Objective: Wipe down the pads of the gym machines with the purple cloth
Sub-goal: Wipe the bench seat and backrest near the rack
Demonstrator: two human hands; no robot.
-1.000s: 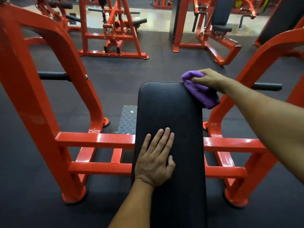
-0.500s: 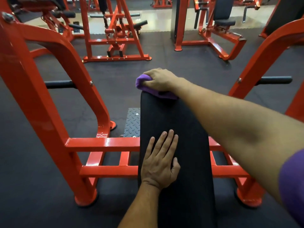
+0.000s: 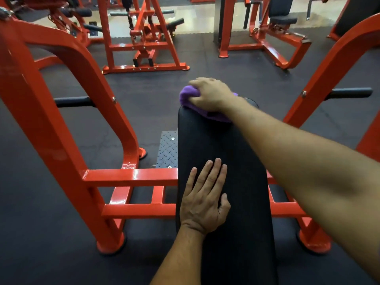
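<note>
Hands number two, both bare and both on one long black pad (image 3: 224, 153) that runs from the bottom centre of the frame up to its middle. Across the pad's far end, just above frame centre, lies the single purple cloth (image 3: 190, 95), bunched, with the right hand (image 3: 209, 94) on top of it, fingers curled over and gripping the fabric; its forearm reaches in from the right edge of the frame. Lower down, the left hand (image 3: 203, 204) rests flat on the pad's left half, fingers straight and close together, thumb spread to the side, holding nothing. One red steel frame (image 3: 131, 174) carries the pad, with two horizontal crossbars passing behind it and an angled upright on each side of the picture. Two black handle grips project from those uprights, one at left (image 3: 74, 101) and one at right (image 3: 349, 92). A single diamond-pattern footplate (image 3: 167, 149) lies just left of the pad, beyond the upper crossbar. The floor (image 3: 41, 223) is dark rubber matting, giving way to a pale glossy strip along the top of the frame. At least two more red machines (image 3: 144, 38) stand on the matting in the upper part of the picture, the one at upper right with a black seat (image 3: 282, 18).
</note>
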